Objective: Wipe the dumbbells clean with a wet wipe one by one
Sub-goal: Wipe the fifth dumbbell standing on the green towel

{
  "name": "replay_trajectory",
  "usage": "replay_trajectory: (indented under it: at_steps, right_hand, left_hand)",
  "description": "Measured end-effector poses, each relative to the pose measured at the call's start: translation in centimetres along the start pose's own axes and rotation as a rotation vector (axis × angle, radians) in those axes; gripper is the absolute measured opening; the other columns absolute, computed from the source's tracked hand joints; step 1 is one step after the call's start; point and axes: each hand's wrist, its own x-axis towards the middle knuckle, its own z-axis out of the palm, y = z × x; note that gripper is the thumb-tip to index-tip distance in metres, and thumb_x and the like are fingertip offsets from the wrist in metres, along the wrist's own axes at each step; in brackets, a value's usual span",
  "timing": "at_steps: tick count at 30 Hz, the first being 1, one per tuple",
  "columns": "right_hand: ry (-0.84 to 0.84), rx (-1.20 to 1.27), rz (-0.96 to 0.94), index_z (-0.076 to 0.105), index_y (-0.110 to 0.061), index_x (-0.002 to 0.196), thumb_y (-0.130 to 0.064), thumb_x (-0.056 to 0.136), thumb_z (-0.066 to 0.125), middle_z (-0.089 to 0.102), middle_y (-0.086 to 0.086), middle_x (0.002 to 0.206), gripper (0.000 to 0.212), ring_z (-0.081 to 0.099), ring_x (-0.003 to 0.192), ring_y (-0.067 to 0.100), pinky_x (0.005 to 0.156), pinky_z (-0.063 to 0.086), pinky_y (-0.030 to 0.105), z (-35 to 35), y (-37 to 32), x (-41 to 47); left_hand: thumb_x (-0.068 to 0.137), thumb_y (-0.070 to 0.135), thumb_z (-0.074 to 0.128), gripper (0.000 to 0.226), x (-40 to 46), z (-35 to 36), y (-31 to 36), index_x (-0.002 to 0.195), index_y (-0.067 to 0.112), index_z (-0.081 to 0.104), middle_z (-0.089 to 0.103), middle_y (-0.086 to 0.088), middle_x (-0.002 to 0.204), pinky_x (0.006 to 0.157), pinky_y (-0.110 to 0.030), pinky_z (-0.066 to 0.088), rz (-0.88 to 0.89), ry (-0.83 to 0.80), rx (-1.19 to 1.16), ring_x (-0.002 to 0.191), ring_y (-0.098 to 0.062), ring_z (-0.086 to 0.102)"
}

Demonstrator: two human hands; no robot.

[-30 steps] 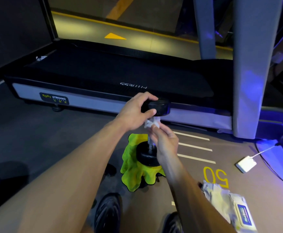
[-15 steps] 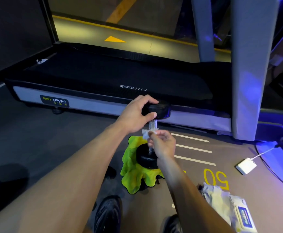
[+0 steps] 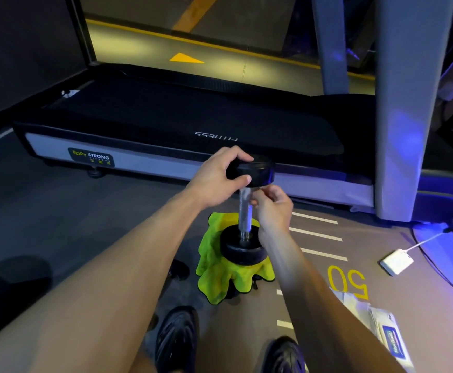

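The scene is dim. Blue-violet light spills in from the right, tinting the floor (image 3: 381, 238) and the treadmill (image 3: 166, 122) upright. A warmer yellowish glow lies beyond the belt. The wide lens bows lines at the edges. The right hand (image 3: 273, 208) looks slightly motion-blurred, perhaps hiding a wipe.

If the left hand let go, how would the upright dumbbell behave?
The dumbbell stands on end on a crumpled green cloth, so it would probably tip. Its round heads suggest it would then roll. The left hand steadying its top hints it is heavy.
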Motion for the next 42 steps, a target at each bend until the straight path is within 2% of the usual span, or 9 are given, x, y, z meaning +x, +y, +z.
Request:
replay_trajectory:
  at_steps: [8,12,18,23,26,28,33,39,42]
  right_hand:
    - [-0.016,-0.068,0.106,0.069,-0.013,0.078,0.001,0.089,0.072,0.068,0.003,0.063,0.018,0.058,0.059,0.017,0.059,0.052,0.019,-1.6,2.6,-1.2]
    - [-0.034,-0.119,-0.010,0.072,-0.013,0.075,0.000,0.087,0.068,0.065,-0.002,0.061,0.019,0.053,0.056,0.011,0.064,0.046,0.028,0.7,1.1,-0.1]
    - [-0.064,-0.332,0.163,0.075,-0.018,0.075,-0.014,0.087,0.075,0.076,0.006,0.067,0.013,0.074,0.068,0.022,0.091,0.060,0.049,-3.2,4.3,-1.5]
    - [-0.078,-0.223,0.070,0.071,-0.018,0.077,-0.013,0.088,0.075,0.075,0.010,0.072,0.013,0.073,0.066,0.024,0.079,0.061,0.039,-1.3,1.9,-0.8]
    - [-0.096,-0.460,0.003,0.069,-0.025,0.072,-0.029,0.074,0.077,0.072,-0.005,0.062,0.009,0.074,0.068,0.019,0.075,0.061,0.036,-2.5,3.2,-2.4]
    - [-0.141,-0.669,-0.014,0.064,-0.021,0.069,-0.016,0.076,0.077,0.069,-0.007,0.063,0.015,0.069,0.068,0.017,0.065,0.052,0.020,-3.4,3.8,-3.1]
    - [-0.148,-0.823,-0.173,0.066,-0.015,0.071,-0.010,0.074,0.076,0.069,-0.002,0.074,0.012,0.062,0.066,0.012,0.055,0.038,0.006,-2.3,2.9,-2.1]
    - [-0.239,-0.909,-0.278,0.056,-0.025,0.065,-0.005,0.073,0.076,0.062,-0.001,0.081,0.029,0.064,0.064,0.005,0.061,0.043,0.019,-4.1,4.5,-3.3]
    - [-0.266,-0.979,-0.293,0.055,-0.024,0.063,-0.005,0.074,0.075,0.056,-0.006,0.079,0.029,0.056,0.063,0.000,0.056,0.037,0.010,-3.7,3.7,-2.5]
  left_hand:
    - [0.086,0.011,0.076,0.031,-0.5,-0.9,0.0,0.110,0.027,0.064,0.056,0.007,0.109,0.077,-0.011,0.041,-0.043,0.045,-0.025,0.096,-0.007,0.057]
    - [0.085,0.011,0.077,0.031,-0.9,-1.4,-0.1,0.109,0.025,0.064,0.056,0.006,0.110,0.081,-0.016,0.043,-0.051,0.020,-0.029,0.098,-0.006,0.057]
    - [0.081,0.024,0.086,0.032,-1.5,-2.1,-0.3,0.097,0.030,0.059,0.060,0.001,0.111,0.093,-0.027,0.046,-0.019,0.052,-0.019,0.104,-0.014,0.061]
    - [0.079,0.020,0.087,0.034,-1.4,-1.5,0.4,0.096,0.028,0.058,0.060,-0.003,0.111,0.097,-0.032,0.046,0.001,0.053,0.020,0.105,-0.019,0.061]
    - [0.079,0.020,0.087,0.034,-1.4,-1.5,0.7,0.096,0.026,0.059,0.060,-0.002,0.111,0.098,-0.037,0.047,-0.011,0.055,0.034,0.105,-0.018,0.061]
    - [0.078,0.020,0.088,0.033,-1.4,-1.4,0.7,0.096,0.025,0.060,0.060,-0.002,0.110,0.098,-0.038,0.047,-0.013,0.059,0.038,0.104,-0.018,0.061]
    - [0.078,0.021,0.088,0.034,-1.4,-1.2,0.6,0.097,0.025,0.060,0.060,0.000,0.110,0.097,-0.035,0.047,-0.001,0.054,0.035,0.105,-0.017,0.061]
    - [0.078,0.020,0.088,0.034,-1.4,-1.5,0.6,0.097,0.021,0.060,0.059,0.000,0.109,0.098,-0.037,0.046,-0.002,0.038,0.038,0.104,-0.018,0.060]
    - [0.078,0.021,0.088,0.035,-1.5,-1.4,0.6,0.101,0.018,0.062,0.059,0.001,0.110,0.100,-0.039,0.046,0.006,0.014,0.040,0.106,-0.018,0.060]
